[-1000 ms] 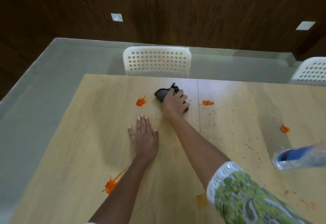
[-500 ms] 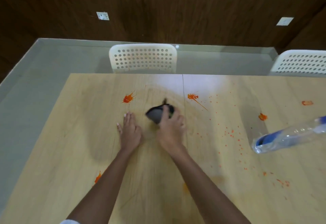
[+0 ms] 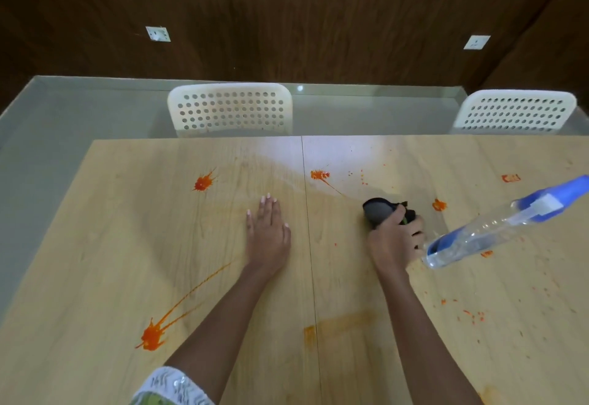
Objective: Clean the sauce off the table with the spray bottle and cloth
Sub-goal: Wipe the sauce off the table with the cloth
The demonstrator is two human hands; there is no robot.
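Note:
My right hand (image 3: 393,242) presses a dark grey cloth (image 3: 377,210) onto the wooden table (image 3: 95,245), right of the centre seam. My left hand (image 3: 267,235) lies flat on the table with fingers spread, holding nothing. A clear spray bottle (image 3: 497,229) with a blue head stands close by on the right, just beside my right hand. Orange sauce splats mark the table: one at the far left (image 3: 203,182), one near the seam (image 3: 319,175), a long streaked one at the near left (image 3: 153,336), and one (image 3: 439,204) right of the cloth.
Small orange specks dot the right half of the table, with a smeared patch (image 3: 344,321) near the front seam. Two white perforated chairs (image 3: 230,109) (image 3: 514,112) stand at the far edge. A dark wooden wall with sockets rises behind.
My right hand has slid the cloth from the table's middle to the right, across the seam toward the bottle. My left hand stays flat on the table.

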